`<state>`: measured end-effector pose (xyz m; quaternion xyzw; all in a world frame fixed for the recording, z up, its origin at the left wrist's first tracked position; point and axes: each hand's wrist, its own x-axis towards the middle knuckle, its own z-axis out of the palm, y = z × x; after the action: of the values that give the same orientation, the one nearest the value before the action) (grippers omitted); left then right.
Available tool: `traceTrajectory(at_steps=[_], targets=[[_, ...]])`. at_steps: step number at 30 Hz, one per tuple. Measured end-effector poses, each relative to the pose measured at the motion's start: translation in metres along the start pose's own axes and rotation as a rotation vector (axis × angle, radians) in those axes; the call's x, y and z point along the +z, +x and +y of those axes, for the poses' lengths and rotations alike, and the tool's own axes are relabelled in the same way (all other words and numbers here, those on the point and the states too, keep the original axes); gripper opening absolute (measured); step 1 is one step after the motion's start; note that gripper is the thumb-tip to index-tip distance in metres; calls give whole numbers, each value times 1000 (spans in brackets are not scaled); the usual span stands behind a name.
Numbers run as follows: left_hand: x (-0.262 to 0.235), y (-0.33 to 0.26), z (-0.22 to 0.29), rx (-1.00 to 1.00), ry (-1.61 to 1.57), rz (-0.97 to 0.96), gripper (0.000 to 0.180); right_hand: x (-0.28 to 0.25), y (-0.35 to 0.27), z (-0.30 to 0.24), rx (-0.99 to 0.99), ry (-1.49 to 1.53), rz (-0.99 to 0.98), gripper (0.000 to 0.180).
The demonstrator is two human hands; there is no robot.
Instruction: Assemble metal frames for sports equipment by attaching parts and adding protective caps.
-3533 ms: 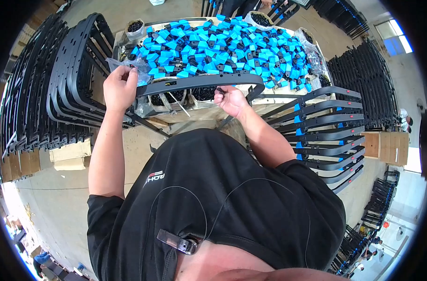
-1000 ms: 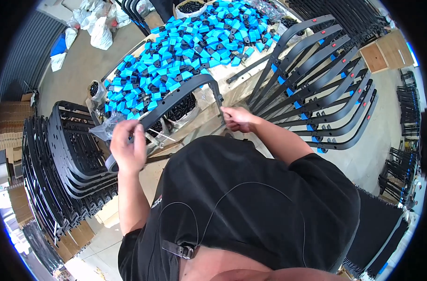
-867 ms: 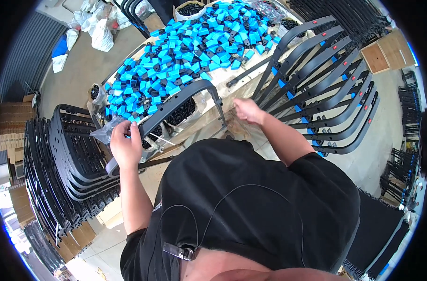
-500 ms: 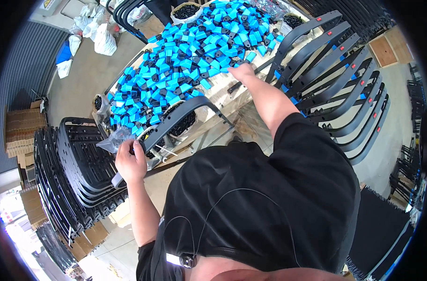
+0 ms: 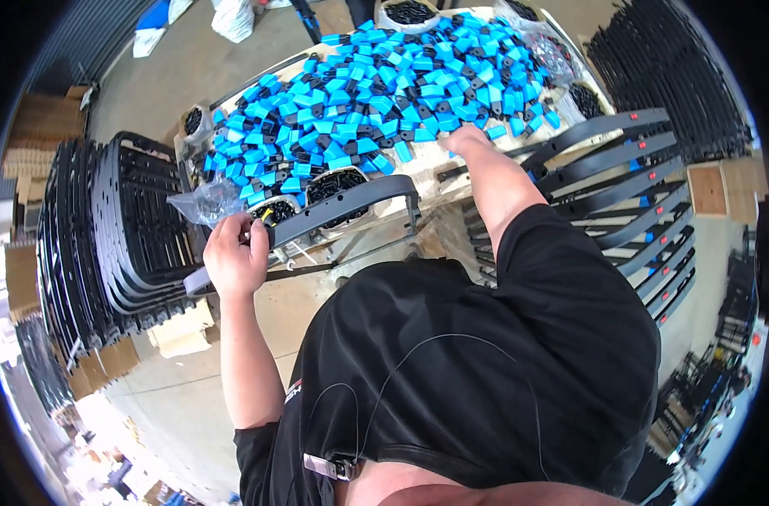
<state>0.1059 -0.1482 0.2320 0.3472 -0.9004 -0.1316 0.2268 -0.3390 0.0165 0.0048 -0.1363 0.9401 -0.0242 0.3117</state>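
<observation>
My left hand (image 5: 237,259) is closed around the left part of a dark grey curved frame (image 5: 351,202), thumb and fingers bent over its upper edge. The frame runs along the near edge of the table, bent down at its right end. My right hand (image 5: 467,140) reaches to the near edge of a large heap of blue-and-black plastic pieces (image 5: 384,97). Its fingertips are too hidden to show whether it grips one. Just behind the frame stand a bag of small black parts (image 5: 338,187) and another bag (image 5: 275,211) with something yellow on it.
Stacked dark frames (image 5: 140,223) stand at the left. A row of curved frames with red marks (image 5: 608,173) stands at the right. More bags of black parts (image 5: 408,13) sit around the heap. Clear plastic wrap (image 5: 206,202) lies near my left hand. Cardboard (image 5: 182,329) is on the floor.
The whole view has shifted, with the table now lying more level. My left hand stays on the curved frame. My right hand is still at the heap's near edge.
</observation>
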Motion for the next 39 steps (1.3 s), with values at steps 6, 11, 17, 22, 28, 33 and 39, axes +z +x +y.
traceTrajectory(at_steps=[6, 11, 17, 22, 28, 33, 39], targets=[[0, -3, -5, 11, 19, 17, 15, -6, -16, 9, 3, 72, -15, 76], [1, -3, -3, 38, 1, 24, 16, 17, -38, 33, 94, 632, -129, 58], [-2, -7, -8, 106, -17, 67, 15, 40, -139, 67, -153, 1670, -856, 37], [-4, -14, -5, 421, 43, 380, 13, 50, -228, 70, -444, 1756, -1114, 38], [14, -72, 48, 40, -1256, -539, 84, 27, -350, 8, -674, 1131, -469, 49], [13, -86, 55, 215, -1192, -591, 99, 40, -397, -37, -821, 880, -328, 41], [40, -114, 11, 108, -1067, -800, 76, 60, -427, -51, -665, 491, -293, 55]])
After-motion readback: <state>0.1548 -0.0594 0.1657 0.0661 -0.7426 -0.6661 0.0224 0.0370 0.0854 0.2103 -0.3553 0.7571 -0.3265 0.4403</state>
